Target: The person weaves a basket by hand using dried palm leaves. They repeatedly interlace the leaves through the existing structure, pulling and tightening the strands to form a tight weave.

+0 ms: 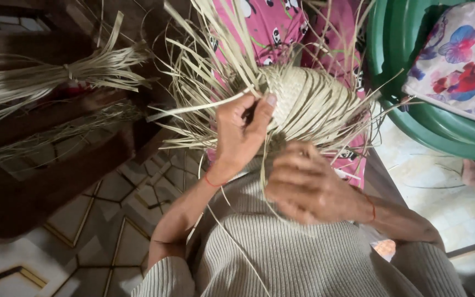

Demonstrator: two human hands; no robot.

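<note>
A half-woven straw piece (309,99), dome-shaped with many loose pale strips fanning out, rests on my lap over pink patterned cloth (273,25). My left hand (241,132) pinches one long pale strip at the weave's left edge, thumb and forefinger closed on it. My right hand (306,184) is blurred, curled just below the woven dome, with thin strips running through its fingers. Both wrists wear a thin red thread. My ribbed beige sleeves fill the lower frame.
A tied bundle of dried straw strips (56,74) lies on dark wooden furniture (39,181) at the left. A green plastic basin (413,118) holding a flowered cloth (463,60) stands at the upper right. Patterned floor tiles (94,231) show below.
</note>
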